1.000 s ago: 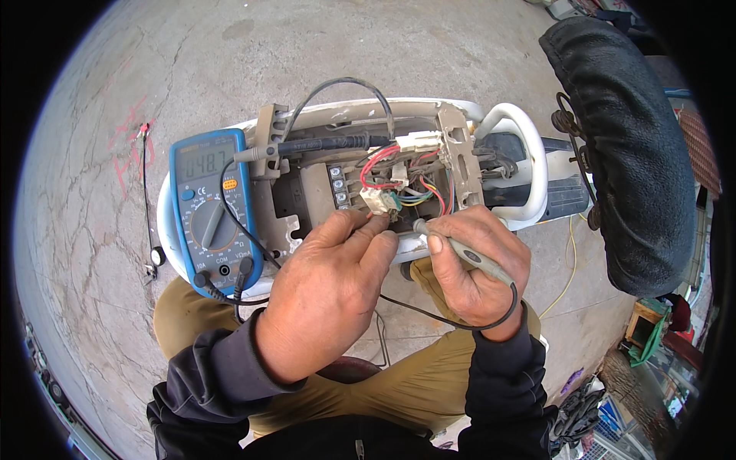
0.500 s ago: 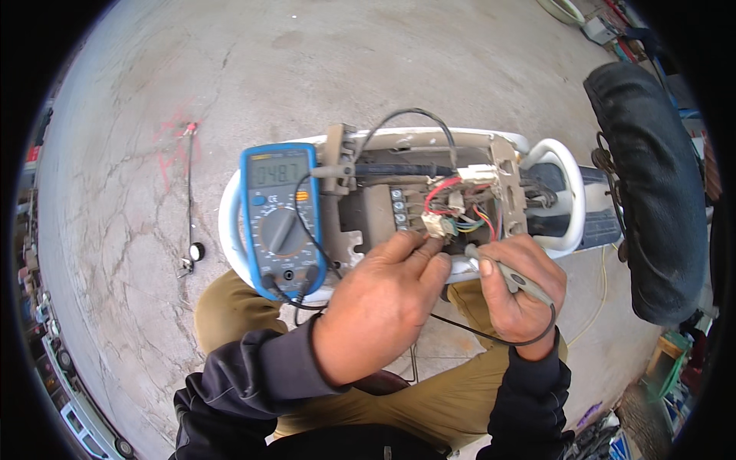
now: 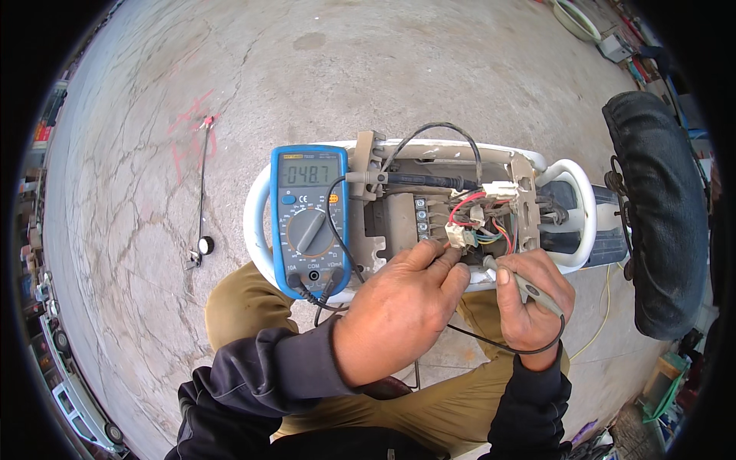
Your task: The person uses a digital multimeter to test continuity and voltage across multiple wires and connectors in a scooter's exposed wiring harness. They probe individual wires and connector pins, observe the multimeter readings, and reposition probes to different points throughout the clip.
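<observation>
My left hand [image 3: 400,308] is closed, its fingertips pinched at the lower end of a white wire connector [image 3: 458,235]. A grey multimeter test probe [image 3: 540,294] lies in my right hand [image 3: 529,307], its tip pointing toward the wiring beside my left fingertips. The exact contact of that tip is hidden. A second probe [image 3: 422,181], with a black shaft, lies across the open housing and reaches toward another white connector [image 3: 500,189]. The blue multimeter [image 3: 310,218] rests at the left end of the housing, display lit, both leads plugged in.
Red, yellow and blue wires [image 3: 502,230] crowd the housing, near a screw terminal block [image 3: 421,217]. A white tube frame [image 3: 586,207] surrounds it. A black padded roll [image 3: 655,215] stands at right. A thin rod with a round end [image 3: 205,245] lies on the concrete floor [image 3: 307,84].
The whole scene has shifted slightly right and down in view. Both hands keep their places at the wiring, and the probe stays in my right hand.
</observation>
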Motion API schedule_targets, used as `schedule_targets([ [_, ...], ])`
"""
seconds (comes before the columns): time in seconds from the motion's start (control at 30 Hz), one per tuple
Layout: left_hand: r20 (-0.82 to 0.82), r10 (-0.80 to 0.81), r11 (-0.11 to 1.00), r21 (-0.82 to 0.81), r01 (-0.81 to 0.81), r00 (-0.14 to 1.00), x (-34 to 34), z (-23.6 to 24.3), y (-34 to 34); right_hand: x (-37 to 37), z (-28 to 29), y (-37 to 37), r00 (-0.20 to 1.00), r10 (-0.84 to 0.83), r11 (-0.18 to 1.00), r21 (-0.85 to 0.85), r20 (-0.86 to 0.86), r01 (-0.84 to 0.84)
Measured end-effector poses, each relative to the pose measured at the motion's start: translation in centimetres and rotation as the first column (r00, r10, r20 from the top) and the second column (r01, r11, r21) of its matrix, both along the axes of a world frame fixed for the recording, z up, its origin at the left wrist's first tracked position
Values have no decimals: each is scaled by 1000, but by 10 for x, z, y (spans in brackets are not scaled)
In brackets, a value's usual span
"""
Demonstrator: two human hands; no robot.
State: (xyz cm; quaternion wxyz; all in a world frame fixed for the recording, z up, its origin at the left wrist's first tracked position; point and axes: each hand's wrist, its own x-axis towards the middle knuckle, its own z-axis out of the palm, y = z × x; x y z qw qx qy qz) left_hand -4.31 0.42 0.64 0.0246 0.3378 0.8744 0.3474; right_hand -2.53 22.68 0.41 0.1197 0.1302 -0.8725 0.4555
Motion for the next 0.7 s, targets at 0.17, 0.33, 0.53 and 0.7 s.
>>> schedule_targets([
  [0.17, -1, 0, 1000, 13, 0, 1000, 0, 0, 0, 1, 1, 0, 1000, 0, 1000, 1, 14, 0],
  [0.33, -5, -2, 1000, 1, 2, 1000, 0, 0, -1, 1, 2, 0, 1000, 0, 1000, 2, 8, 0],
  [0.53, -18, -45, 998, -53, 44, 999, 0, -1, -2, 0, 1, 0, 1000, 6, 1000, -11, 2, -6],
  [0.7, 1, -9, 1000, -14, 9, 1000, 1, 0, -1, 1, 1, 1, 999, 3, 1000, -16, 36, -2],
])
